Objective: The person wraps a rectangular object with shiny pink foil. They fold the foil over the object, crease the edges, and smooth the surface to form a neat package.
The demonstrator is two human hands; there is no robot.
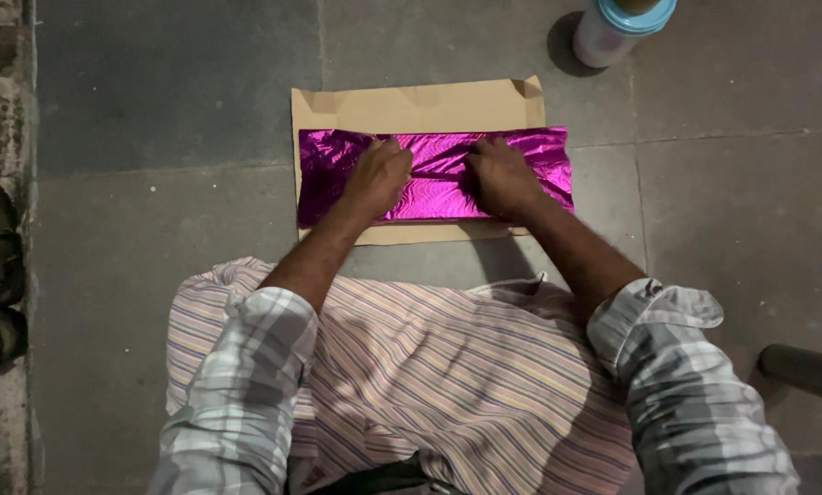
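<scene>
Crinkled shiny magenta foil sheet (435, 174) (folded)

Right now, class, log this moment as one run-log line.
left hand: pressing magenta foil sheet | right hand: pressing same | under: cardboard sheet

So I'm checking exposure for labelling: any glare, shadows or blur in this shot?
Head view: the magenta foil sheet throws bright crinkled highlights between the left hand and right hand; the stone floor is dim; the bottle casts a dark shadow leftward; focus looks sharp throughout.
</scene>
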